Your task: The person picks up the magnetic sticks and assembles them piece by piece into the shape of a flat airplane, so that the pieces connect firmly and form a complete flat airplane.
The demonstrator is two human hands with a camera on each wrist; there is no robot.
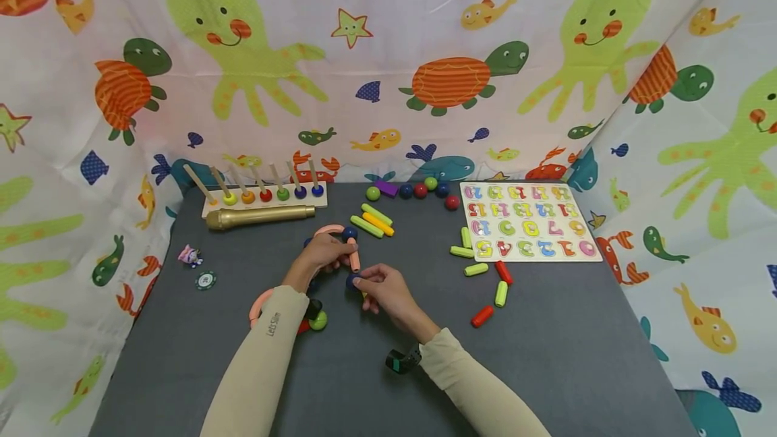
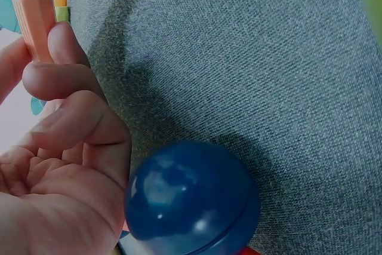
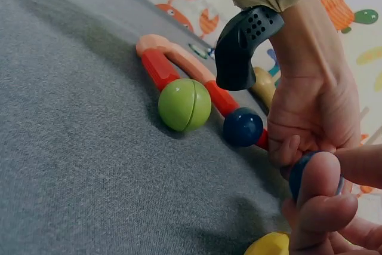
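My left hand (image 1: 324, 253) holds a short peach rod (image 1: 354, 258) between its fingers. A blue ball (image 1: 349, 233) sits at the rod's far end. At its near end, my right hand (image 1: 391, 295) pinches another blue ball (image 3: 299, 177), partly covered by the fingers. A yellow piece (image 3: 268, 245) shows under the right hand. Beside the left wrist lies a chain: a curved peach piece (image 3: 185, 61), red rods (image 3: 158, 68), a green ball (image 3: 184, 104) and a dark blue ball (image 3: 243, 126). Another curved peach piece (image 1: 329, 228) lies beyond the left hand.
A peg board (image 1: 243, 197) and gold toy microphone (image 1: 261, 216) lie at back left, a small figure (image 1: 191, 256) and chip (image 1: 206, 280) nearer. Loose green rods (image 1: 366, 226) and balls (image 1: 420, 190) lie behind the hands. A number board (image 1: 528, 255) stands right, beside red rods (image 1: 482, 316).
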